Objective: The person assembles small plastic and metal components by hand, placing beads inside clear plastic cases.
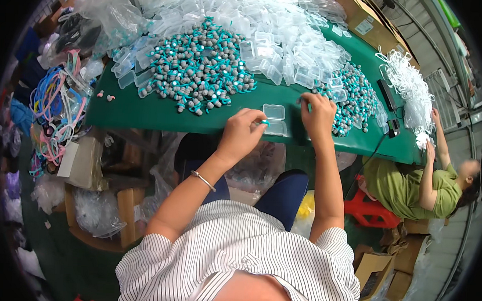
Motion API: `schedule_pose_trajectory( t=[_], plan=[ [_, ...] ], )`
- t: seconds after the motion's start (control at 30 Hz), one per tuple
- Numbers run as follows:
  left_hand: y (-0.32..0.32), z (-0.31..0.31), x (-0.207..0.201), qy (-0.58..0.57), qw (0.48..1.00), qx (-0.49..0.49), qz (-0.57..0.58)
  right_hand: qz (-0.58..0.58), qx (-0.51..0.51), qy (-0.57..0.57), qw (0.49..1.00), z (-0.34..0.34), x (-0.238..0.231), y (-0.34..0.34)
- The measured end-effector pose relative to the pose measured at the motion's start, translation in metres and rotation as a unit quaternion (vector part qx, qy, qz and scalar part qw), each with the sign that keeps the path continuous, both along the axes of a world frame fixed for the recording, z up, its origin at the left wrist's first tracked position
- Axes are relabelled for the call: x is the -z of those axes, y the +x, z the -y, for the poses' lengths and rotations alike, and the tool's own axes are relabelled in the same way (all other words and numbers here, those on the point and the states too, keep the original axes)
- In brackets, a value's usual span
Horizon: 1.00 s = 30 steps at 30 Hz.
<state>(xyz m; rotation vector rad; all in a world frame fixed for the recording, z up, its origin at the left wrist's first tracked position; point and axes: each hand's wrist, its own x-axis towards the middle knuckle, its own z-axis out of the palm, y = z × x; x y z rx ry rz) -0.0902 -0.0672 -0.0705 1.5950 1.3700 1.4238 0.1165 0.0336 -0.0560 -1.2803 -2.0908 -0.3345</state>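
Observation:
My left hand [240,133] is closed in a pinch beside an opened clear plastic box [274,112] at the table's near edge. A teal bit of a small earplug [265,122] shows at its fingertips. My right hand [319,115] is raised to the right of the box, fingers bent and pinched together. A small greyish thing shows at those fingertips, too small to make out. Behind my left hand lies a large pile of grey-and-teal earplugs [199,68]. A second earplug pile [353,96] lies just right of my right hand.
A heap of clear plastic boxes [289,39] covers the back of the green table [140,114]. White cords [408,77] lie at the right, where a person in green [427,193] works. Coloured straps [57,110] hang at the left. Cartons stand under the table.

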Motion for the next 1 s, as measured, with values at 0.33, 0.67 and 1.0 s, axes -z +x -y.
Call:
schedule_pose_trajectory(
  t=[0.33,0.67,1.0],
  plan=[
    [0.016,-0.01,0.006,0.073,0.975,-0.038,-0.205,0.14,-0.12,-0.067,0.981,0.059,-0.023,-0.03],
    [0.002,-0.001,-0.004,0.046,0.956,0.017,-0.288,-0.068,-0.16,-0.182,0.968,0.022,0.0,-0.024],
    [-0.001,0.0,-0.001,0.072,0.972,0.012,-0.223,-0.128,-0.273,-0.231,0.925,0.036,-0.005,-0.009]
  ],
)
